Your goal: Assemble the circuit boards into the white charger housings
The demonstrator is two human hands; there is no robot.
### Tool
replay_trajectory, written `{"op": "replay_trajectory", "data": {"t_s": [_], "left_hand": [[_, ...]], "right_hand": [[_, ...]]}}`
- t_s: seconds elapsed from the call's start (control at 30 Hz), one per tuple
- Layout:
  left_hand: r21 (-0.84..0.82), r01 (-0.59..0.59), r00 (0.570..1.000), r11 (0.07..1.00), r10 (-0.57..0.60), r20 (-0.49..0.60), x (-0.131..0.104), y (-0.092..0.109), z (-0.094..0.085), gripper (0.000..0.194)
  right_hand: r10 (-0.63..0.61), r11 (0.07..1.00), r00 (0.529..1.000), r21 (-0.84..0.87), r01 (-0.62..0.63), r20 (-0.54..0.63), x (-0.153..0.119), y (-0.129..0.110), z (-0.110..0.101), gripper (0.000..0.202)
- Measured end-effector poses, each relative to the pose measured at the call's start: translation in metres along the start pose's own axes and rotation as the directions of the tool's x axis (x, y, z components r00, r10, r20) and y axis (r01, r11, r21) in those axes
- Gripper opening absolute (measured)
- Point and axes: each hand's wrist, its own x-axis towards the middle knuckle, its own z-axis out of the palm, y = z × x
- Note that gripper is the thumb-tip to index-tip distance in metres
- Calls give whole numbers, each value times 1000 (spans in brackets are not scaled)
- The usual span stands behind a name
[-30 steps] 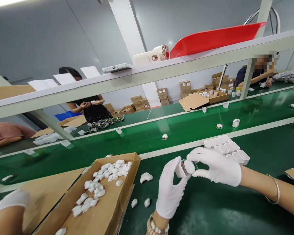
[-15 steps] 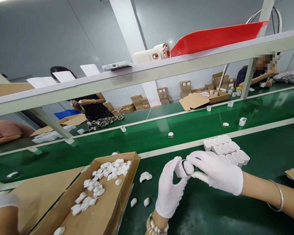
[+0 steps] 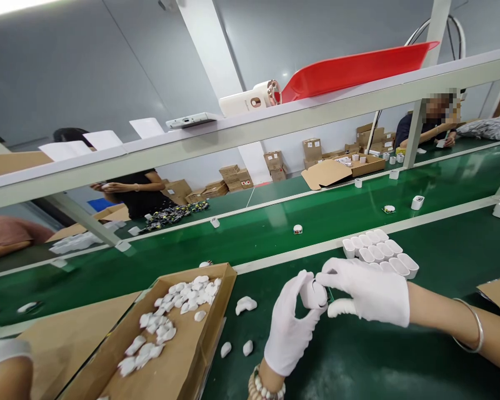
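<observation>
My left hand (image 3: pixel 294 325), in a white glove, is closed around a small white plastic cup (image 3: pixel 308 294) above the green table. A white rounded part (image 3: pixel 319 294) sits at the cup's mouth, with a dark curved line between them. My gloved right hand (image 3: pixel 362 291) has its fingertips at this end, around a thin green circuit board (image 3: pixel 330 295) joined to the rounded part. How far the board reaches into the cup is hidden. Behind my right hand stand rows of white oval cups (image 3: pixel 379 250). Several loose white pieces (image 3: pixel 245 304) lie left of my left hand.
A cardboard tray (image 3: pixel 183 355) of white pieces stands at left, beside another person's arm (image 3: pixel 8 366). A green conveyor belt (image 3: pixel 254 233) carries spaced parts. Above it runs a shelf (image 3: pixel 241 130) with a red scoop-like tray (image 3: pixel 354 69). Co-workers sit across the belt.
The rounded part has turned and sits closer against the cup. My right fingertips have spread slightly apart. Parts on the belt have shifted right, and the view has moved a little.
</observation>
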Motion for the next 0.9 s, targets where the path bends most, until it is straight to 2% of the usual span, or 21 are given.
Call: {"op": "replay_trajectory", "data": {"t_s": [0.1, 0.17, 0.2, 0.27, 0.37, 0.4, 0.43, 0.6, 0.77, 0.83, 0.9], "left_hand": [[-131, 124, 992, 983, -123, 22, -1, 5, -2, 63], [-199, 129, 992, 971, -125, 32, -2, 11, -2, 69], [-224, 107, 994, 969, -99, 47, -3, 13, 0, 68], [-266, 82, 996, 960, -67, 63, -7, 17, 5, 64], [-323, 174, 985, 930, -159, 71, -15, 17, 14, 67], [-338, 213, 977, 917, -203, 67, -17, 15, 16, 70], [-351, 244, 970, 904, -234, 71, -19, 14, 18, 72], [-407, 301, 954, 863, -271, 130, -19, 12, 19, 78], [-365, 225, 974, 904, -193, 121, -13, 14, 13, 85], [-333, 177, 983, 926, -151, 103, -12, 14, 12, 87], [-274, 128, 990, 953, -108, 87, -13, 12, 11, 87]], "right_hand": [[33, 963, 998, 268, -18, -50, 4, 2, -10, 45], [58, 913, 996, 408, -22, -75, 6, 3, -6, 56], [59, 865, 997, 501, -30, -41, 8, 3, 0, 62], [30, 671, 994, 735, -95, 101, 12, 2, 15, 74], [-24, 278, 969, 932, -231, 247, 18, -1, 39, 88], [-8, 202, 967, 948, -247, 253, 19, -3, 45, 88], [26, 169, 970, 955, -244, 243, 20, -4, 49, 85], [149, 179, 976, 966, -186, 160, 21, -9, 51, 61], [82, 235, 975, 947, -220, 207, 21, -6, 47, 58], [39, 204, 978, 956, -208, 205, 21, -3, 48, 54], [14, 119, 975, 968, -221, 220, 22, -2, 51, 44]]}}
